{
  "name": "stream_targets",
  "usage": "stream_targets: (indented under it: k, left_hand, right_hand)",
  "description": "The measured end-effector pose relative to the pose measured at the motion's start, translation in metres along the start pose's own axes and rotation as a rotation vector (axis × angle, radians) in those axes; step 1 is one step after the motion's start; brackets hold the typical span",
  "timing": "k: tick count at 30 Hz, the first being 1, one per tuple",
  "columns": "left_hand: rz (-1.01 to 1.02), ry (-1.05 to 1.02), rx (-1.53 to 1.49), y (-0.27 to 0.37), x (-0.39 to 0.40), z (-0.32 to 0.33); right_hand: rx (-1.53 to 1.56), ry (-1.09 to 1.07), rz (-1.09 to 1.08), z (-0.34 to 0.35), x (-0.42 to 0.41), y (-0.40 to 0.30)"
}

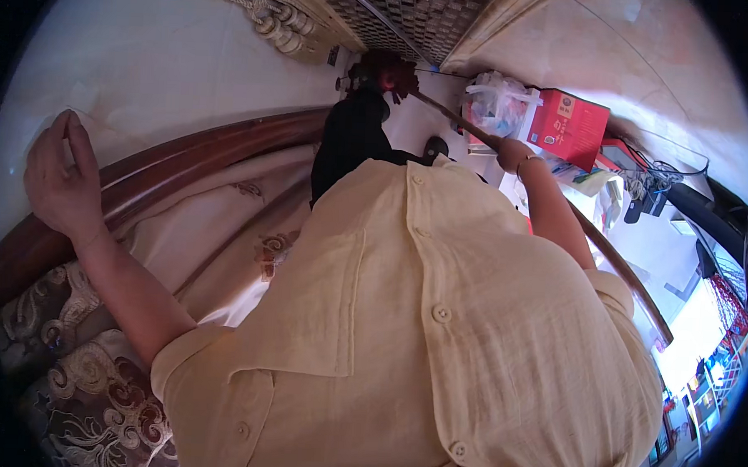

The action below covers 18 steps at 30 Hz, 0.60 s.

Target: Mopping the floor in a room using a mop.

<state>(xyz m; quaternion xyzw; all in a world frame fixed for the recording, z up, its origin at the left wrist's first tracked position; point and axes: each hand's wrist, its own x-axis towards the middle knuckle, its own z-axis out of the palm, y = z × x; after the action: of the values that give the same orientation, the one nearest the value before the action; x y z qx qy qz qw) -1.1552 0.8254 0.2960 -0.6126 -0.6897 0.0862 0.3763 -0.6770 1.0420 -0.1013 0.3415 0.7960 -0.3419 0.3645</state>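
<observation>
My right hand (516,157), with a bracelet at its wrist, is closed around the wooden handle (457,118) of a mop. That handle runs on behind my forearm to a rounded end at the right. At its far end, the dark red mop head (390,74) rests low in the corner near my dark-trousered leg. My left hand (63,179) is raised at the left, in front of a pale wall. Its thumb and forefinger meet at the tips, and I see nothing between them. Below it runs a curved, polished wooden rail (212,148).
Embroidered fabric (113,403) spreads at the left. A tasselled rope (277,19) hangs at the upper left. Beside the mop handle stand a clear plastic bag (495,107) and a red printed box (569,126). Tangled cables (652,177) lie farther right.
</observation>
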Motion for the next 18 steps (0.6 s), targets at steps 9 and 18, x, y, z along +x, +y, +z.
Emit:
stream_targets:
  k: [9,18]
  left_hand:
    - [-0.028,0.054,-0.015,-0.008,-0.006,0.008]
    - [-0.164,-0.010,-0.048,-0.007,-0.001,0.010]
  right_hand:
    - [0.224,-0.109,0.133,0.079,-0.037,0.041]
    - [0.995,-0.016,-0.058,0.197,0.109,0.142]
